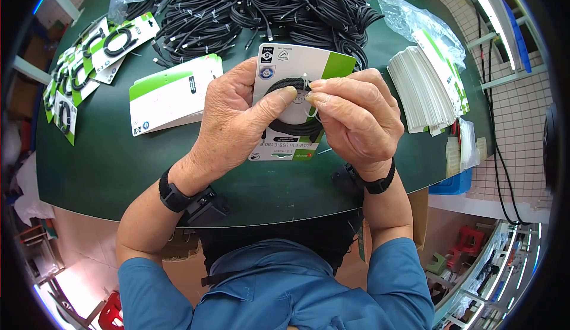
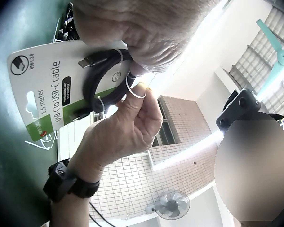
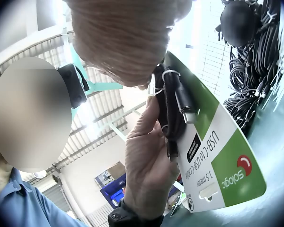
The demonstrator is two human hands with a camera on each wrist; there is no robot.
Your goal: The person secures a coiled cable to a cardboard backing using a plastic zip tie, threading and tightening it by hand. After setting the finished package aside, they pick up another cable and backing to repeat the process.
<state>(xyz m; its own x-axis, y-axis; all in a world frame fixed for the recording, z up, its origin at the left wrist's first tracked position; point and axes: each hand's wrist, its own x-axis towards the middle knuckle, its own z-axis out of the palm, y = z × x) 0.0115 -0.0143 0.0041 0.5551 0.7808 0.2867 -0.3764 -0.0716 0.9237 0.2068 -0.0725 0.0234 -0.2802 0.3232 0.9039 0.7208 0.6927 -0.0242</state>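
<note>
My left hand (image 1: 228,119) grips a white and green USB-C cable card (image 1: 303,58) above the table's front part, with its thumb pressed over a coiled black cable (image 1: 291,129) on the card's face. Thumb and fingertips of my right hand (image 1: 365,116) pinch a thin white tie (image 1: 312,114) at the coil. That tie (image 2: 130,89) makes a loop standing out from the card in the left wrist view. Both cable plugs show in the right wrist view, one plug (image 3: 185,106) lying near the green edge. Fingers behind the card are hidden.
Bundled black cables (image 1: 261,12) heap at the back of the green table (image 1: 95,170). A stack of cards (image 1: 172,95) lies left of my hands, with finished-looking carded cables (image 1: 77,72) farther left. More stacked cards (image 1: 418,89) and plastic bags (image 1: 424,18) are at right.
</note>
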